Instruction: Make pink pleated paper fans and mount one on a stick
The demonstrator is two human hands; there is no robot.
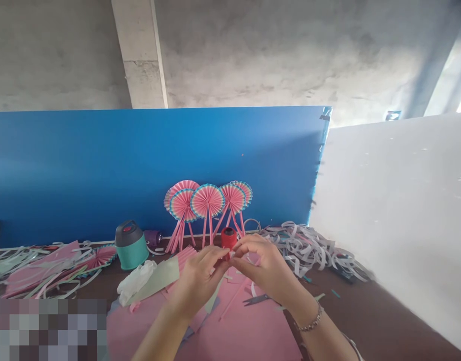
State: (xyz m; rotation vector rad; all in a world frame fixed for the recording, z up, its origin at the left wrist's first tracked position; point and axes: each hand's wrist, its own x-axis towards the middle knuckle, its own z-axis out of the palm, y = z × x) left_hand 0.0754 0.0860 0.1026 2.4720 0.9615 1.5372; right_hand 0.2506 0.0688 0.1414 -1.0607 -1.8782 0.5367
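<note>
My left hand (206,268) and my right hand (262,260) meet fingertip to fingertip above the pink paper (260,328). Both are closed in a pinch, and a small pale bit shows between them, too small to name. Just behind the fingertips stands a red spool-like object (228,235) with a dark centre, partly covered by my fingers. Scissors (256,300) lie on the paper below my right hand, beside a thin pink paper stick (234,298). Left of my left hand are a pale green sheet (157,281) and a crumpled white plastic bag (136,282).
Several pleated pink paper fans (208,200) on sticks lean against the blue partition (102,165). A teal and dark grey container (132,245) stands at left. White paper strips (301,245) heap at right; mixed strips and pink sheets (46,265) lie far left. A white panel (403,200) borders the right.
</note>
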